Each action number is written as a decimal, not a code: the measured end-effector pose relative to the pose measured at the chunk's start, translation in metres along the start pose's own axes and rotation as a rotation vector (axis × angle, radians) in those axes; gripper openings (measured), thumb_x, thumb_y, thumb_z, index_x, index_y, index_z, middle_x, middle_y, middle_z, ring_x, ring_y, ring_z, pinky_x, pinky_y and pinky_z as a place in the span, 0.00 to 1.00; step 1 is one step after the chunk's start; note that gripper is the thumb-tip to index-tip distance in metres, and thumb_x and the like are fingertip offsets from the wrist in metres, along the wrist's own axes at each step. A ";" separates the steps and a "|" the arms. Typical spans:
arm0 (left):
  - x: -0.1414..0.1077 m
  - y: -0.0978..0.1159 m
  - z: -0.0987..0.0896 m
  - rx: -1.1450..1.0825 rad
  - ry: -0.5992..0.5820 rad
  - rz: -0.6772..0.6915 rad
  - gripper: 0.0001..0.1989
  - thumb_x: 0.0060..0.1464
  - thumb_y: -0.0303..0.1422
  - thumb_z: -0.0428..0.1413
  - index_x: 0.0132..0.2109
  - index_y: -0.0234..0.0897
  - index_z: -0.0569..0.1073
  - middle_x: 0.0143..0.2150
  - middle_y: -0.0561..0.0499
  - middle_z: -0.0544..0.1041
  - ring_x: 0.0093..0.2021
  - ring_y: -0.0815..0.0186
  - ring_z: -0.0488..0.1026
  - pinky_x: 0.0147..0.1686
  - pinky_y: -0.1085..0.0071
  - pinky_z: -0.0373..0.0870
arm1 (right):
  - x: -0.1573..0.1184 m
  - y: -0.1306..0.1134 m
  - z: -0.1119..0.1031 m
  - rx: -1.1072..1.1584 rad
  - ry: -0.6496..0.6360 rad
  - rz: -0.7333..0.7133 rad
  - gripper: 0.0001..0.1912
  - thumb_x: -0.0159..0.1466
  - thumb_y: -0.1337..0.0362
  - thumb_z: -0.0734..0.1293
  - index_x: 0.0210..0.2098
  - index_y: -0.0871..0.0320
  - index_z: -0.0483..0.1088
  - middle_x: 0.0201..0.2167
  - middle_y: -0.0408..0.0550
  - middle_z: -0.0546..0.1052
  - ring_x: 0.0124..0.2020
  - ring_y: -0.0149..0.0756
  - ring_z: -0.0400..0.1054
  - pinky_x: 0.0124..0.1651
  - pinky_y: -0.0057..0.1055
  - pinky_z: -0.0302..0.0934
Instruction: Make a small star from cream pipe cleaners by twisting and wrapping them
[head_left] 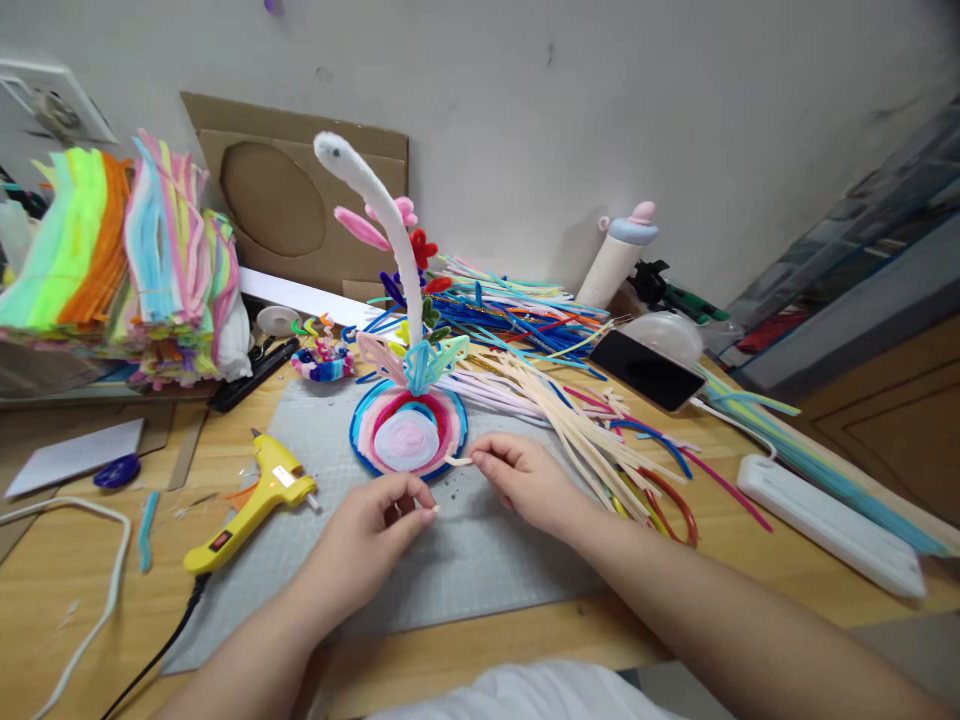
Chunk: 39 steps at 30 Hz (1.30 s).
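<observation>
Between the thumb and fingertips of my right hand [521,475] is a short cream pipe cleaner piece [457,461], its free end pointing left at the rim of a round base. My left hand [386,525] is curled in a pinch just in front of that base; a tiny pale bit shows at the fingertips, too small to name. The base [360,425] is coiled from blue, pink and red pipe cleaners around a pale lilac disc. Behind the disc rises a tall white curved stem [390,225] with fuzzy flowers and pastel loops [427,365] around it.
A yellow glue gun [259,505] lies left on the grey cutting mat [480,575]. Loose cream pipe cleaners [562,415] spread to the right, near a phone [646,370] and a white power strip [829,525]. Bundled pipe cleaners [169,250] and cardboard [300,130] stand behind.
</observation>
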<state>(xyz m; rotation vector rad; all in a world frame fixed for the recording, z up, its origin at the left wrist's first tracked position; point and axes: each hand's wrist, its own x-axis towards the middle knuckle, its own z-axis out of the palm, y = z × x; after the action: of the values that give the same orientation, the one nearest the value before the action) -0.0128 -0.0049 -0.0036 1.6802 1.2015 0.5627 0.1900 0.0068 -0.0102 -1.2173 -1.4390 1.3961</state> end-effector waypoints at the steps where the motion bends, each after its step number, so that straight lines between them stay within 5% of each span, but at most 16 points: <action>1: 0.001 -0.001 -0.003 -0.087 0.006 -0.034 0.06 0.53 0.35 0.52 0.33 0.37 0.69 0.24 0.55 0.67 0.24 0.69 0.63 0.22 0.75 0.59 | 0.001 -0.002 0.002 0.051 -0.013 0.043 0.07 0.59 0.60 0.64 0.30 0.59 0.68 0.19 0.38 0.64 0.19 0.25 0.56 0.23 0.24 0.49; 6: 0.005 -0.006 -0.005 -0.384 0.035 -0.144 0.10 0.49 0.39 0.57 0.33 0.37 0.68 0.19 0.60 0.62 0.16 0.75 0.54 0.15 0.79 0.52 | 0.002 -0.011 0.025 0.444 -0.103 0.226 0.11 0.53 0.60 0.69 0.31 0.59 0.65 0.18 0.34 0.61 0.15 0.20 0.45 0.17 0.20 0.39; 9: 0.005 -0.006 0.000 -0.411 0.079 -0.132 0.09 0.48 0.38 0.57 0.33 0.36 0.69 0.21 0.58 0.66 0.17 0.75 0.57 0.16 0.79 0.53 | 0.001 -0.006 0.038 0.504 -0.081 0.222 0.12 0.53 0.59 0.69 0.30 0.59 0.63 0.17 0.34 0.61 0.14 0.19 0.46 0.16 0.19 0.40; 13: 0.006 -0.005 0.004 -0.406 0.113 -0.076 0.07 0.47 0.34 0.58 0.31 0.35 0.70 0.27 0.54 0.73 0.26 0.70 0.67 0.25 0.76 0.63 | 0.000 0.006 0.046 0.419 -0.036 0.164 0.12 0.54 0.58 0.68 0.30 0.59 0.64 0.18 0.36 0.65 0.14 0.21 0.53 0.15 0.20 0.48; 21: 0.010 -0.009 0.007 -0.418 0.148 -0.061 0.07 0.46 0.33 0.59 0.31 0.35 0.69 0.25 0.55 0.70 0.25 0.71 0.66 0.25 0.77 0.61 | 0.000 0.013 0.045 0.219 -0.029 0.089 0.02 0.56 0.66 0.63 0.29 0.58 0.65 0.17 0.36 0.63 0.15 0.23 0.55 0.17 0.20 0.49; 27: 0.009 -0.012 0.009 -0.369 0.165 -0.069 0.08 0.47 0.34 0.58 0.32 0.35 0.69 0.24 0.56 0.68 0.23 0.72 0.63 0.23 0.77 0.59 | -0.004 0.015 0.046 -0.110 0.065 -0.128 0.05 0.56 0.71 0.62 0.28 0.58 0.70 0.26 0.42 0.71 0.29 0.30 0.64 0.32 0.26 0.57; 33: 0.007 -0.009 0.009 -0.296 0.197 -0.059 0.07 0.46 0.34 0.58 0.28 0.35 0.69 0.22 0.55 0.69 0.23 0.70 0.64 0.23 0.76 0.59 | -0.003 0.010 0.047 0.176 -0.032 0.119 0.08 0.56 0.60 0.64 0.27 0.59 0.65 0.18 0.37 0.64 0.15 0.23 0.54 0.18 0.22 0.49; 39: 0.007 -0.007 0.012 -0.287 0.188 -0.060 0.06 0.46 0.34 0.57 0.30 0.35 0.70 0.23 0.54 0.72 0.25 0.68 0.68 0.24 0.74 0.61 | 0.001 0.009 0.047 0.309 -0.015 0.220 0.12 0.53 0.56 0.66 0.25 0.59 0.64 0.15 0.35 0.63 0.12 0.21 0.51 0.15 0.21 0.43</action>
<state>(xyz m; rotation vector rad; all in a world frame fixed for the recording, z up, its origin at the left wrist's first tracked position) -0.0031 -0.0033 -0.0159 1.3677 1.2343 0.8297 0.1451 -0.0049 -0.0238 -1.1890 -1.0720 1.7071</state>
